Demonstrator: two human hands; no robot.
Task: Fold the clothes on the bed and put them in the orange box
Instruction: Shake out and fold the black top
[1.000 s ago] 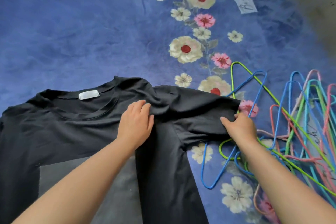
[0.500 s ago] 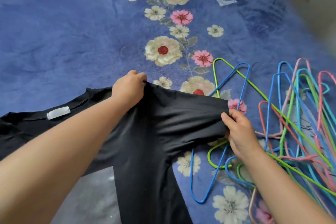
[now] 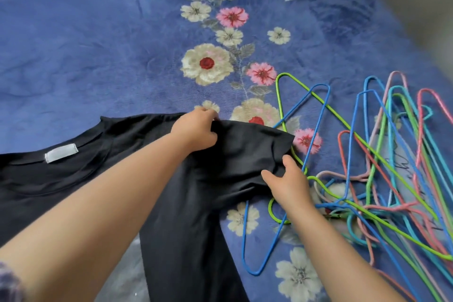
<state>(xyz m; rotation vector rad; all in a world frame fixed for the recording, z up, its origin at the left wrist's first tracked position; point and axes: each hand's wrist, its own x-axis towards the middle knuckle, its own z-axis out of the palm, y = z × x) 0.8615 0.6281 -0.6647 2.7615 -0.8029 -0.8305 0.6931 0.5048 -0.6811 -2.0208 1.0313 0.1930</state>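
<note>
One black T-shirt (image 3: 220, 154) of smooth, matte knit lies spread on the bed (image 3: 85, 44), its sleeve reaching right toward the hangers and a small white rectangular label (image 3: 61, 153) stitched inside the round collar. Two hands work it: the left hand (image 3: 195, 131) has its fingers curled, pinching the shoulder seam at the top edge, while the right hand (image 3: 289, 182) grips the sleeve's end, thumb raised over the cloth and fingers tucked under it. A grey printed panel (image 3: 122, 274) shows on the shirt's front near the lower edge. The bed's cover is a plush, velvety blue blanket patterned with cream and pink flowers. To the right lies a tangled heap of thin, triangular coated-wire hangers (image 3: 382, 167) in blue, green, pink, coral and teal; they overlap too much to count exactly, roughly a dozen. The sleeve's end lies over the nearest green and blue ones.
</note>
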